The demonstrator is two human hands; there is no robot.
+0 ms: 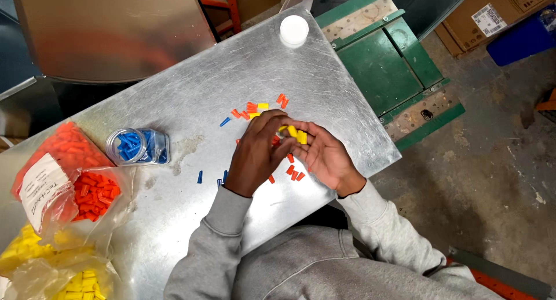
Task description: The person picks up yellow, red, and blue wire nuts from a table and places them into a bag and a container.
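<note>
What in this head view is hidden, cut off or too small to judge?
- Left hand covers connectors beneath it.
- Count of yellow connectors in the right hand: fingers overlap.
- Yellow bag: cut by the frame's left and bottom edges.
- Jar fill: too small.

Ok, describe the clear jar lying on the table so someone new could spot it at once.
Start at the shiny metal table and go to its left side, where a plastic bag of orange connectors sits. Just right of that bag's top lies a small clear jar on its side, mouth toward the bag. It alone is rigid, see-through and packed with blue connectors; its neighbours are soft bags.
</note>
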